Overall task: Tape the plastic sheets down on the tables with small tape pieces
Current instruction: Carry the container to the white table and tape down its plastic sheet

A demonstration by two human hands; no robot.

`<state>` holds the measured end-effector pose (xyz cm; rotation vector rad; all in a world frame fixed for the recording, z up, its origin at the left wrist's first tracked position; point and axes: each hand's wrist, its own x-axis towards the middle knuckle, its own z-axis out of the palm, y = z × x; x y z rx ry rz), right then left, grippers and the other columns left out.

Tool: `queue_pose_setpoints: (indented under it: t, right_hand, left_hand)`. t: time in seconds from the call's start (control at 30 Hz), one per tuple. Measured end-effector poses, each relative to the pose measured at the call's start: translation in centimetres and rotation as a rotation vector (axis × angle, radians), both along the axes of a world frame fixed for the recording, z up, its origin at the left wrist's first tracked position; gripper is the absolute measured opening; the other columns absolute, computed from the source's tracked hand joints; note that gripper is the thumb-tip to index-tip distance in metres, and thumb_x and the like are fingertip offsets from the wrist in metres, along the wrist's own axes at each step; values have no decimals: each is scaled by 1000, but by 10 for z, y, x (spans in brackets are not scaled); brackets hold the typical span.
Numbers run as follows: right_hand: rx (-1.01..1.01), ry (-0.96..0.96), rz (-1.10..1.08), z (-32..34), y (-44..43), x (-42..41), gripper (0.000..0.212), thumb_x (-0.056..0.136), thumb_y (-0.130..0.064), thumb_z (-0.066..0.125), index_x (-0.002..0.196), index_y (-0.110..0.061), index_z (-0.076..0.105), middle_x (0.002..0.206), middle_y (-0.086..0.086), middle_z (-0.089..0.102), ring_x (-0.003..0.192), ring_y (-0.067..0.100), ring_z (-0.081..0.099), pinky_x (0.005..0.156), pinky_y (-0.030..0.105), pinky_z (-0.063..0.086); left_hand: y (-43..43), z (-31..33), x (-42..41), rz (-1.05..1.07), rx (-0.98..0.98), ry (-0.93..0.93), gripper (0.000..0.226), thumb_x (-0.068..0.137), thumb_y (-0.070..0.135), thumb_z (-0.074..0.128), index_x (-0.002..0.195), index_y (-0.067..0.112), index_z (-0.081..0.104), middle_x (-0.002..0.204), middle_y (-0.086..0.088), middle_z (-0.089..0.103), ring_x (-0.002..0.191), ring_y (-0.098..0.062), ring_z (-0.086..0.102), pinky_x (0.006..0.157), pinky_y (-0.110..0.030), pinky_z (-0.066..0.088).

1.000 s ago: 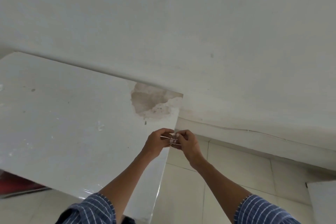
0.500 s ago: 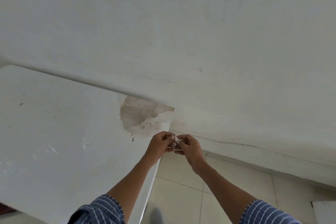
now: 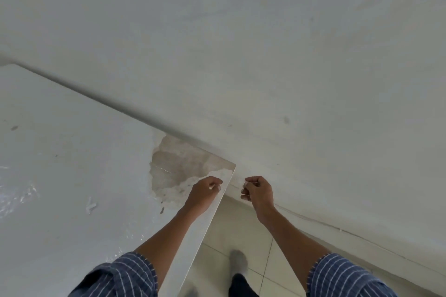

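Observation:
A white table (image 3: 72,152) fills the left side, with a worn brown patch (image 3: 178,166) at its far right corner. A clear plastic sheet (image 3: 19,195) lies over it and shows as shiny wrinkles at the left. My left hand (image 3: 204,191) hovers over the table's right edge near that corner and pinches a small pale tape piece (image 3: 212,187). My right hand (image 3: 258,191) is just off the table edge, over the floor. Its fingers curl round a small clear tape roll (image 3: 246,189), which is mostly hidden in the hand.
A white wall (image 3: 289,55) runs behind the table and off to the right. Pale floor tiles (image 3: 241,229) lie below the table's right edge (image 3: 212,219), with my foot (image 3: 237,263) on them. A thin cable (image 3: 337,230) runs along the wall's base.
My hands were joined at the tape beside the table corner; now they have pulled apart, left over the table edge, right over the floor. The view has shifted toward the corner.

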<state>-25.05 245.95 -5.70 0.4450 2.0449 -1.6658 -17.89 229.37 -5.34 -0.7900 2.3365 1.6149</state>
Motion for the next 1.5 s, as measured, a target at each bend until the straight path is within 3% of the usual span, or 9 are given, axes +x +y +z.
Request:
queue_pose_setpoints:
  t: [0.07,0.23,0.4,0.57,0.73,0.9,1.03,1.3,1.5]
  right_hand:
    - [10,-21,27,-11,-7,-22,14,88,4,53,94,-3,62,79,10,63,65,20,63,72,43,60]
    - [40,-48,74,-32,-21,-60,15,88,3,54,96,-6,62,83,10,64,65,21,66,72,43,60]
    - [86,-50,79,-50,-35,-79,16,89,1,54,92,-10,65,78,8,66,63,19,65,73,40,60]
    - [79,-38,64,-56,-40,-83,15,87,-2,55,91,-11,66,77,4,66,65,20,67,70,35,61]
    - [69,-7,83,-58,-40,-83,12,88,-5,57,91,-11,68,83,5,68,73,26,71,72,37,62]
    - [58,-19,72,-61,-43,-80,12,90,-4,57,91,-9,68,84,6,67,71,21,70,71,39,62]
    - [44,-18,61,-66,-42,-78,15,90,-4,58,90,-12,71,86,6,69,72,22,72,73,37,62]
    - [51,29,4,-65,-50,-67,18,91,-2,53,96,-7,69,91,10,70,75,24,71,61,18,55]
    - [36,93,54,-73,-49,-51,19,93,-12,59,111,-18,64,104,1,69,88,18,69,79,29,58]
  left_hand:
    - [-1,-7,-18,-3,-96,-6,27,93,10,55,115,18,69,119,4,69,109,-10,62,97,-26,49]
    - [-1,-23,-58,-116,-284,8,37,93,8,54,127,19,63,131,5,61,119,-14,58,101,-30,48]
    - [-6,-45,-85,-150,-368,-30,43,88,16,59,127,33,60,128,3,59,116,-22,56,97,-40,50]
    - [-5,-49,-97,-242,-425,-48,46,91,30,61,135,39,52,120,1,48,114,-20,46,90,-36,50]
    - [-2,-51,-106,-200,-460,-55,30,97,31,48,122,41,60,112,3,48,110,-20,48,85,-37,49]
    - [-5,-52,-117,-159,-452,-64,28,100,34,46,123,36,61,114,0,52,114,-21,50,84,-40,51]
    - [-5,-54,-122,-140,-448,-88,18,97,34,50,100,34,68,103,2,53,106,-19,51,76,-35,47]
    - [-16,-64,-129,-187,-366,-58,11,93,32,57,94,34,68,97,2,51,98,-19,59,78,-41,55]
    - [-19,-71,-130,-238,-366,-16,6,91,27,62,93,28,68,94,-1,49,94,-24,61,81,-42,56]
